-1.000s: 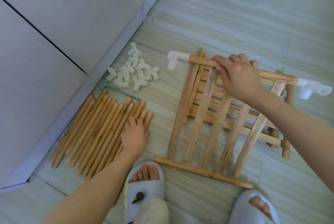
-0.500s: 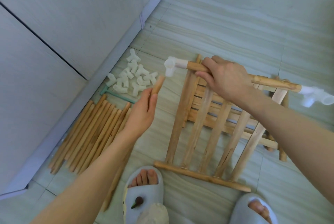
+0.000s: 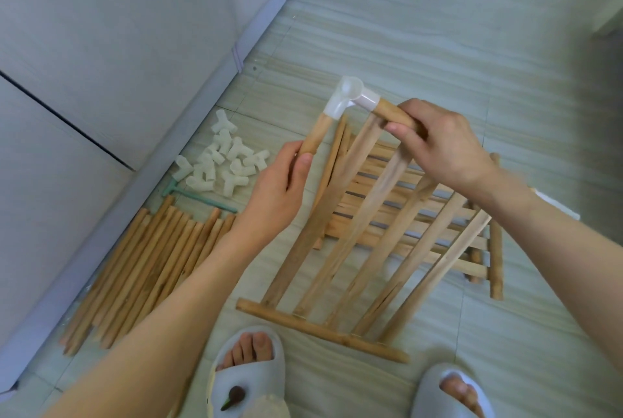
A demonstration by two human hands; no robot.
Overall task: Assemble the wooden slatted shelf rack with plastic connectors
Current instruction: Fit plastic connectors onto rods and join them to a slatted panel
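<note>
arms: bare, no sleeves | feet: pale grey open-toe slippers [image 3: 249, 380] | left slipper: small dark charm [image 3: 233, 395]

The round wooden dowels [image 3: 141, 269] were honey-tan, the loose plastic connectors [image 3: 222, 161] milky white, the T-shaped tool [image 3: 199, 196] teal (floor tiles [image 3: 438, 29] pale grey-green, faintly streaked).

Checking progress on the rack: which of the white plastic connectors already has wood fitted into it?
The white corner connector on the raised slatted panel's top rail, with the dowel held by the left hand entering it. The others lie loose in a pile by the wall.
</note>
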